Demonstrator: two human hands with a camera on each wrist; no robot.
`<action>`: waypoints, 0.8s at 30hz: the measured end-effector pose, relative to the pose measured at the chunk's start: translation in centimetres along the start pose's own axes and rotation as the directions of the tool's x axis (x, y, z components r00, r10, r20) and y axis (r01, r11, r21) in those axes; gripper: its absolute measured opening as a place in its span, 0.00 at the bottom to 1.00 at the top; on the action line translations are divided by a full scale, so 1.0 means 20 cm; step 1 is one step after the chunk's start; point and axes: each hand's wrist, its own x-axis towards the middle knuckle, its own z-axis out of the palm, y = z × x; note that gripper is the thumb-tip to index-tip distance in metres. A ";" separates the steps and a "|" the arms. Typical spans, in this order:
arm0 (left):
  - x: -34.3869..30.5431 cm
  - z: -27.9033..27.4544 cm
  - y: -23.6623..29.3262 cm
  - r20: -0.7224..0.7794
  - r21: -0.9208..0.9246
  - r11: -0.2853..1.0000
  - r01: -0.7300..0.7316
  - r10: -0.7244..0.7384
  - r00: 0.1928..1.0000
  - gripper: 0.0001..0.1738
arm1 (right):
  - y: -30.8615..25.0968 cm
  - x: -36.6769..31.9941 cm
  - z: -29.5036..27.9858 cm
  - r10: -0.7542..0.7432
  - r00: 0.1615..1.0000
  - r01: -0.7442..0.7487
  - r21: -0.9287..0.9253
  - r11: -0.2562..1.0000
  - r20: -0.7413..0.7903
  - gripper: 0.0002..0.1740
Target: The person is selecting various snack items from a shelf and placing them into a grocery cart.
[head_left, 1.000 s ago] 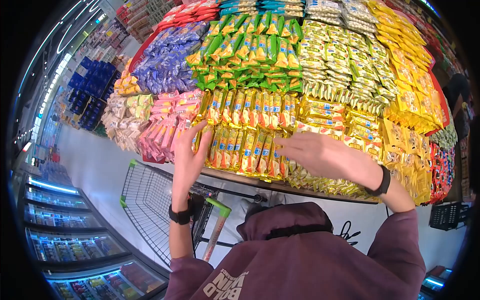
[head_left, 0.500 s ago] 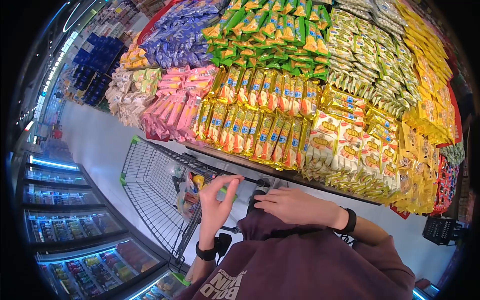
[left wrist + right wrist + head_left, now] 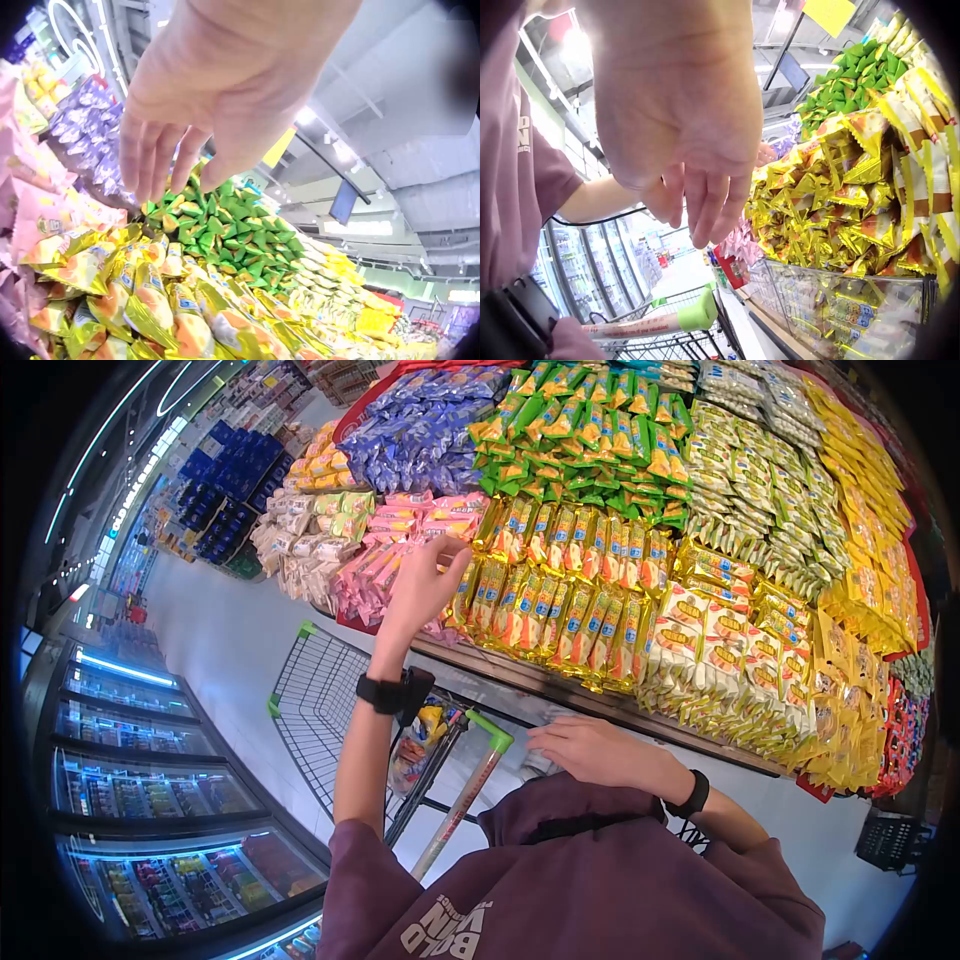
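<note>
Foil-wrapped snack packets in shiny gold [image 3: 545, 610] fill the centre of the head view, banked in two rows. The left hand [image 3: 425, 585] is raised at their left end, left of centre, fingers loosely bent with a narrow gap to the thumb and nothing seen in its grasp. Small pink plastic packets [image 3: 365, 582] lie just beside it. The right hand [image 3: 595, 750] hangs lower, right of centre, fingers together and relaxed, apparently holding nothing.

Behind the gold rows, at upper centre, are green triangular packets [image 3: 580, 445], with purple-blue wrapped packets [image 3: 420, 435] to their left. A grey wire shopping cart with green corners [image 3: 274, 705] stands at lower left, its green-ended handle [image 3: 490, 732] between the person and the display. Glass-fronted freezers [image 3: 150, 795] line the lower left edge. In the right wrist view a transparent plastic wall [image 3: 832, 307] fronts the gold stock at lower right.

The left hand covers some packets; whether its fingertips touch any, I cannot tell. A bright bag of goods [image 3: 415, 745] in the cart is partly hidden by the frame, its contents unclear. The maroon top [image 3: 600, 880] is cut off by the bottom edge.
</note>
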 end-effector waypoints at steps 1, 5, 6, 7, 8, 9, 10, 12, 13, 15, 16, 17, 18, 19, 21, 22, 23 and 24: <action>0.08 0.03 -0.06 0.027 -0.012 1.000 0.005 -0.005 1.000 0.15 | -0.01 0.00 -0.02 0.017 1.000 -0.017 -0.008 1.000 -0.018 0.14; 0.41 0.16 -0.37 0.073 0.081 0.996 -0.025 0.019 0.997 0.17 | -0.03 -0.11 -0.07 0.081 0.982 -0.088 -0.032 0.996 -0.169 0.13; 0.45 0.18 -0.38 0.096 0.129 0.992 0.007 -0.019 0.995 0.17 | -0.04 -0.16 -0.08 0.115 0.974 -0.124 -0.032 0.992 -0.195 0.13; 0.50 0.20 -0.38 0.115 0.177 0.984 0.036 -0.057 0.992 0.18 | -0.04 -0.20 -0.10 0.149 0.964 -0.160 -0.033 0.987 -0.219 0.13; 0.54 0.22 -0.38 0.132 0.225 0.972 0.064 -0.095 0.987 0.18 | -0.04 -0.24 -0.12 0.179 0.955 -0.192 -0.032 0.981 -0.238 0.12; 0.58 0.24 -0.39 0.156 0.251 0.967 0.045 -0.086 0.984 0.19 | -0.04 -0.29 -0.13 0.209 0.944 -0.224 -0.030 0.974 -0.254 0.12; 0.59 0.26 -0.40 0.179 0.278 0.960 0.027 -0.079 0.981 0.20 | -0.05 -0.32 -0.15 0.238 0.933 -0.254 -0.025 0.967 -0.270 0.11; 0.63 0.28 -0.42 0.208 0.320 0.946 -0.049 -0.019 0.978 0.23 | -0.05 -0.37 -0.16 0.261 0.922 -0.283 -0.037 0.958 -0.287 0.11; 0.65 0.28 -0.42 0.229 0.342 0.938 -0.050 -0.032 0.973 0.23 | -0.05 -0.39 -0.17 0.270 0.917 -0.295 -0.043 0.954 -0.294 0.11; 0.66 0.30 -0.43 0.269 0.390 0.920 -0.035 -0.078 0.960 0.24 | -0.07 -0.40 -0.21 0.243 0.924 -0.272 -0.060 0.960 -0.296 0.11; 0.66 0.30 -0.42 0.282 0.419 0.907 -0.047 -0.081 0.956 0.26 | -0.09 -0.41 -0.24 0.229 0.929 -0.258 -0.064 0.964 -0.291 0.12; 0.66 0.30 -0.41 0.287 0.409 0.912 -0.036 -0.091 0.954 0.26 | -0.10 -0.40 -0.27 0.191 0.942 -0.225 -0.099 0.969 -0.274 0.13; 0.66 0.28 -0.37 0.290 0.398 0.917 -0.023 -0.102 0.952 0.27 | -0.12 -0.40 -0.31 0.153 0.955 -0.191 -0.133 0.973 -0.253 0.14; 0.66 0.28 -0.36 0.287 0.385 0.923 -0.007 -0.113 0.951 0.28 | -0.12 -0.39 -0.36 0.110 0.967 -0.151 -0.172 0.973 -0.228 0.15; 0.66 0.28 -0.39 0.243 0.351 0.936 0.006 -0.097 0.965 0.31 | -0.15 -0.36 -0.46 0.085 0.983 -0.120 -0.212 0.970 -0.165 0.17; 0.67 0.27 -0.38 0.235 0.348 0.938 0.011 -0.098 0.967 0.32 | -0.16 -0.34 -0.51 0.077 0.988 -0.108 -0.235 0.966 -0.137 0.18; 0.66 0.27 -0.37 0.225 0.344 0.939 0.014 -0.097 0.970 0.33 | -0.17 -0.32 -0.55 0.067 0.992 -0.094 -0.261 0.961 -0.108 0.18; 0.64 0.27 -0.36 0.198 0.304 0.952 0.031 -0.096 0.976 0.32 | -0.17 -0.31 -0.57 0.057 0.993 -0.082 -0.270 0.959 -0.099 0.18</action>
